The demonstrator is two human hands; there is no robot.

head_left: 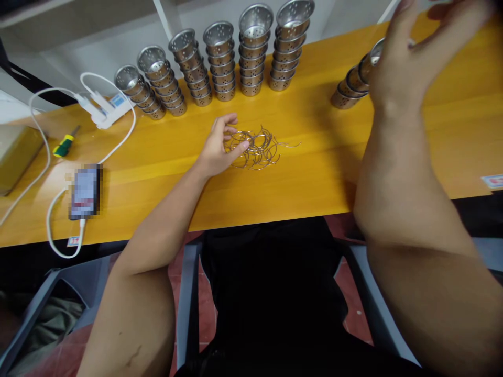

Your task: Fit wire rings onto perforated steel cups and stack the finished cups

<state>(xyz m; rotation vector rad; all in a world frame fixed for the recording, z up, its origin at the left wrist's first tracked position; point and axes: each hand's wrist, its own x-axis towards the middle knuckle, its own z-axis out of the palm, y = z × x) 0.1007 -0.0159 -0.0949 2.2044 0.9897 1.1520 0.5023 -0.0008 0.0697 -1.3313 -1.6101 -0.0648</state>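
Observation:
My left hand rests on the yellow table at the left edge of a small heap of thin wire handles, its fingertips touching the wires; whether it pinches one I cannot tell. My right hand is raised at the upper right, blurred, fingers spread, just over the near end of a lying stack of perforated steel cups. It seems to hold nothing.
Several tall stacks of perforated steel cups line the table's back. At the left lie a white power strip with cables, a green-yellow screwdriver, a phone and a box. Chair arms flank my lap.

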